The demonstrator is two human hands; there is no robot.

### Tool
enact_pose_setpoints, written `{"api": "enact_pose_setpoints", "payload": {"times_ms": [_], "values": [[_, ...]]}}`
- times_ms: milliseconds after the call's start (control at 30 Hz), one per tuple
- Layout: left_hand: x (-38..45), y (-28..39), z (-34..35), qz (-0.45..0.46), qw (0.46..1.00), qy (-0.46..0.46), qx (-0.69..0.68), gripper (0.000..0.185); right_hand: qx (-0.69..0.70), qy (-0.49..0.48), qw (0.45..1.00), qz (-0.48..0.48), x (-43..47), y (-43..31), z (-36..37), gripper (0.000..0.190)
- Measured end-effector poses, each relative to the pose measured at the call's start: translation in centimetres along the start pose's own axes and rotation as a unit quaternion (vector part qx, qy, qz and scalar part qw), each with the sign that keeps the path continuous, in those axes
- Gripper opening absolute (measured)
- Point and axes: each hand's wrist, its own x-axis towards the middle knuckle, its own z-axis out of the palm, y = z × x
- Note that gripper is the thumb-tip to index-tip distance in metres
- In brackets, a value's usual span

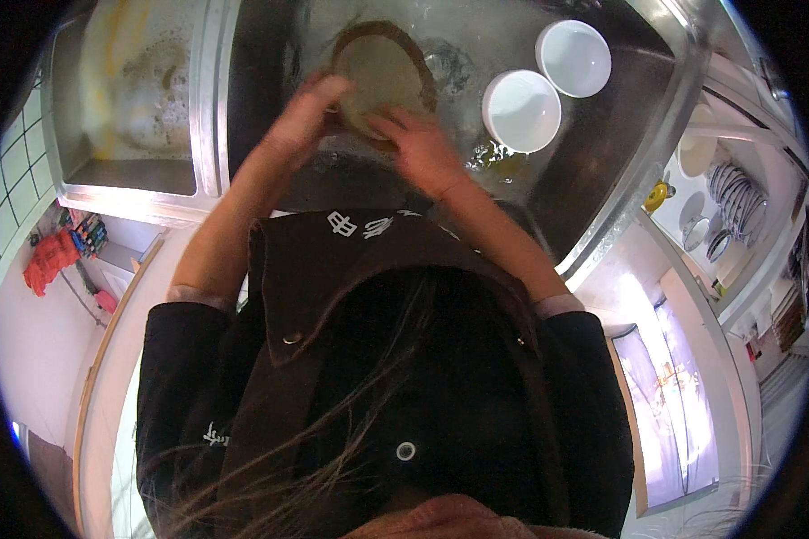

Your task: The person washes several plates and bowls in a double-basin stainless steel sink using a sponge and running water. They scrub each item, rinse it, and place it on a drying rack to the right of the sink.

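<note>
A round bowl or dish with a brown rim and a beige face (pixel 381 71) is held tilted over a stainless steel sink basin (pixel 263 74). My left hand (pixel 313 101) grips its left edge. At the lower right, my right hand (pixel 418 141) has its fingers over the rim and on the face. Motion blurs both hands, and the underside of the dish is hidden. Two white bowls, a nearer one (pixel 522 112) and a farther one (pixel 574 58), sit side by side in the basin to the right.
A second steel basin (pixel 135 101), stained inside, lies left beyond a raised metal divider (pixel 209 101). Wet, shiny patches (pixel 495 156) show below the white bowls. Off to the right, stacked dishes (pixel 738 195) stand near a yellow object (pixel 658 195). A red cloth (pixel 50 259) hangs at left.
</note>
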Motion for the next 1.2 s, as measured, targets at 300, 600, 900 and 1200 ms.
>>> {"api": "enact_pose_setpoints", "payload": {"times_ms": [300, 600, 900, 1200], "values": [[-1.2, -0.3, 3.4, 0.075, 0.988, 0.022, -0.135, 0.071, 0.047, -0.065, 0.992, 0.095, 2.1, -3.4, -1.2, 0.045], [2.6, -0.9, 0.0, 0.034, 0.991, 0.096, -0.084, 0.048, -0.024, 0.152, 0.985, 0.074, 2.3, 2.9, -3.4, 0.047], [4.9, -1.6, -1.3, -0.071, 0.986, 0.006, -0.15, 0.046, 0.502, 0.136, 0.747, 0.414, 5.5, 8.8, -1.2, 0.04], [3.1, 3.0, -1.4, -0.092, 0.993, -0.037, -0.06, 0.056, 0.547, -0.103, 0.659, 0.506, 3.7, 5.4, -4.2, 0.042]]}}
